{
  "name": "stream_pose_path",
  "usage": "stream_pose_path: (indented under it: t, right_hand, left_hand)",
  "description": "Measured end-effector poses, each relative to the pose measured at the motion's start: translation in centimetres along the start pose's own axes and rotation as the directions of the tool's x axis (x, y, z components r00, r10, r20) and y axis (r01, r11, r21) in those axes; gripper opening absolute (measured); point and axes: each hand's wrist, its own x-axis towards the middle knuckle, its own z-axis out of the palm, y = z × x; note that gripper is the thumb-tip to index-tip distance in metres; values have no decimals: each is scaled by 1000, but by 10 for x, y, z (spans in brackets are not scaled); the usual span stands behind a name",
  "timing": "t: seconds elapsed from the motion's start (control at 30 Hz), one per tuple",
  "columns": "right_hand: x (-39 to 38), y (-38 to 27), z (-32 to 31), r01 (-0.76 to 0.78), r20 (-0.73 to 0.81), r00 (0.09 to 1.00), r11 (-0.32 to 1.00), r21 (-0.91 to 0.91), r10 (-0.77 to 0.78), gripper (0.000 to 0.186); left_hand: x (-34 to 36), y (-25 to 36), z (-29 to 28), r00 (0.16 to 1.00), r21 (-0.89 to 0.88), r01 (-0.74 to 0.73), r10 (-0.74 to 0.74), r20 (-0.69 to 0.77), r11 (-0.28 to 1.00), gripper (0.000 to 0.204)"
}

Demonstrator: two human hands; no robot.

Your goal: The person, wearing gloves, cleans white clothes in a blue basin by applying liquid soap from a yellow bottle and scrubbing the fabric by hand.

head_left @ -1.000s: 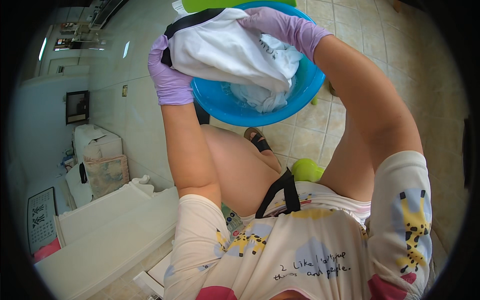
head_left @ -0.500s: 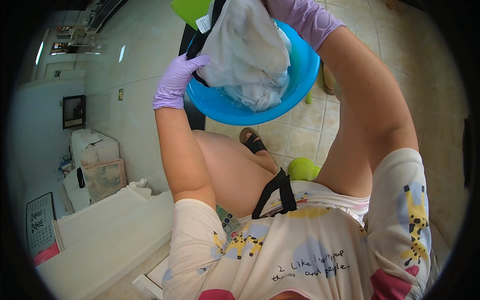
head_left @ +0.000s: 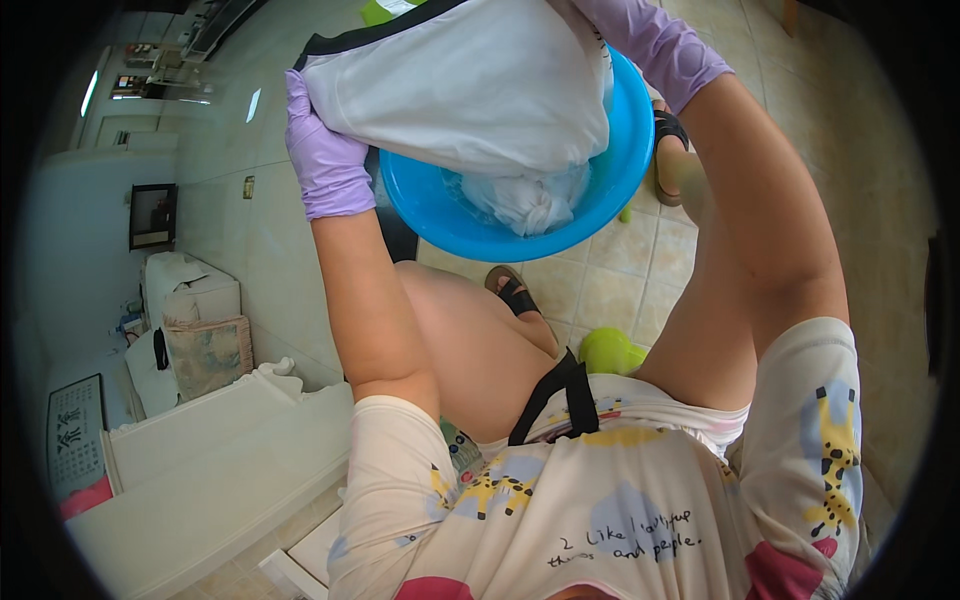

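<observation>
A white garment with a black band along its edge (head_left: 460,90) is spread between my hands, above a round blue basin (head_left: 420,215). My left hand (head_left: 325,150), in a purple glove, is closed on the banded corner at the left. Also gloved in purple, my right hand (head_left: 655,40) holds the far right side of the garment; its fingers are partly cut off by the upper edge. The garment's lower part hangs down into the basin. Wet, crumpled white cloth (head_left: 530,200) lies in the basin, with some suds around it.
A green object (head_left: 385,10) shows behind the garment. Beneath me on the tiled floor is a bright green rounded thing (head_left: 605,350). My sandalled feet stand on either side of the basin. White furniture (head_left: 230,450) stands at the left.
The garment has been pulled wider and now hangs smoother, its black band along the top. My left hand moved left and up; my right hand moved slightly right.
</observation>
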Motion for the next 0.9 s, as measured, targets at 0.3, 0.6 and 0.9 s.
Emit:
stream_pose_path:
  t: [0.3,0.6,0.9]
  right_hand:
    - [-16,-16,4,40,42,999,896,-443,-24,31]
    - [-19,-30,4,51,47,998,805,-591,-28,33]
    - [-15,-22,1,113,48,993,809,-577,-104,31]
  left_hand:
    - [-3,19,15,994,87,-78,84,-68,993,43]
    - [-8,38,7,988,114,-125,134,-73,986,42]
    - [-14,42,14,989,89,-128,134,-57,988,42]
